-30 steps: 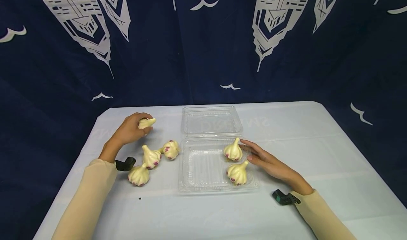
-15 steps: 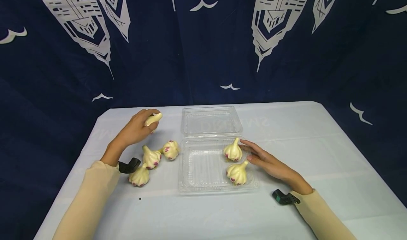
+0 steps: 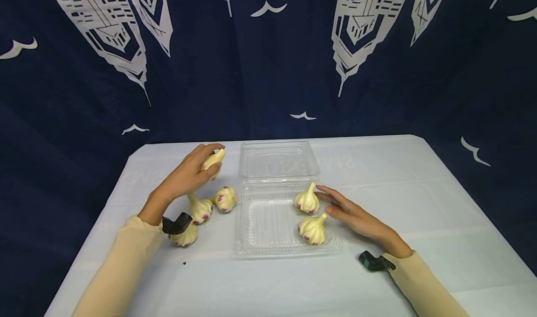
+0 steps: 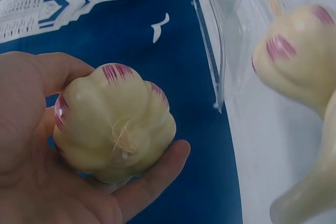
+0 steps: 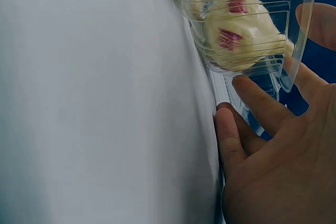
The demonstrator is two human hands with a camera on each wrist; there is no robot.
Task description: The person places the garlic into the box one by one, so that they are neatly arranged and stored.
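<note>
My left hand (image 3: 184, 176) holds a garlic bulb (image 3: 213, 161) above the table, behind the loose bulbs. In the left wrist view the root end of this garlic bulb (image 4: 113, 121) faces the camera, with fingers and thumb around it. A clear plastic clamshell container (image 3: 264, 233) lies open in the middle. Two bulbs sit in its right half: a rear bulb (image 3: 307, 201) and a front bulb (image 3: 312, 230). My right hand (image 3: 356, 217) rests at the container's right side, its fingers extended. The right wrist view shows a fingertip (image 5: 242, 83) against the outer wall.
Three more bulbs lie left of the container: one near it (image 3: 225, 199), a middle one (image 3: 201, 210) and a front one (image 3: 184, 237), partly behind the black wrist camera (image 3: 177, 223). The clear lid (image 3: 278, 161) lies flat at the back. A dark blue cloth (image 3: 251, 74) hangs behind the table.
My left hand has lifted the garlic bulb slightly and carried it rightward, towards the container's lid. My right hand and the bulbs in the container have stayed put.
</note>
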